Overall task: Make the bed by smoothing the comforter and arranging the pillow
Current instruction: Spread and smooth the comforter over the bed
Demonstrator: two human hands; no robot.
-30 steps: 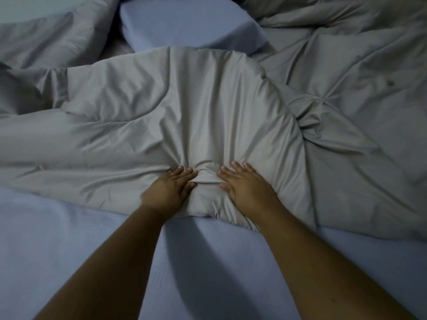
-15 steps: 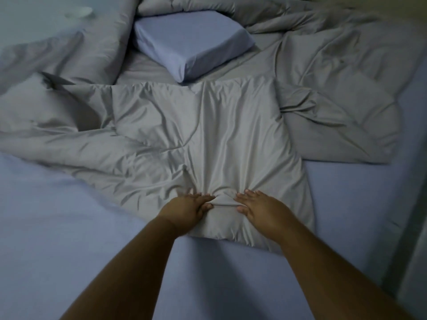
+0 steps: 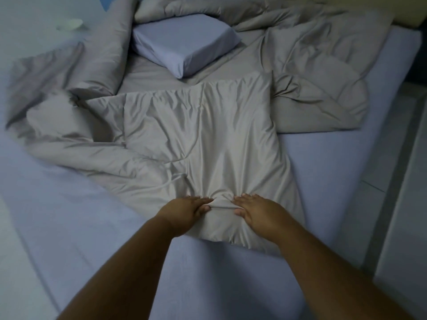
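A dim room holds a bed dressed in a pale blue sheet (image 3: 335, 162), with a strip of floor (image 3: 409, 192) down the right edge of the frame. Low in the centre, the left hand (image 3: 184, 213) and right hand (image 3: 261, 214) sit close together on the near edge of the grey comforter (image 3: 196, 139). Each pinches the same raised fold between thumb and fingers, so both are closed on the fabric.

From that pinch, creases fan upward through a fairly flat panel in the middle of the frame. Beyond it the comforter is bunched in heaps across the upper left and upper right, leaving bare sheet along the bottom and right. The blue pillow (image 3: 182, 42) lies skewed in the upper centre, resting on the comforter and ringed by its folds. A small pale object in the upper left is too blurred to identify.

The comforter looks soft, puffy and light for its bulk, with a smooth sheen that suggests it may slip through a shallow pinch. It will likely drag in folds and not slide as one sheet. Hands spread wider along the hem, or one at each corner, would probably pull it flatter than this central grip. The pillow looks firm-edged and easy to lift by its sides.
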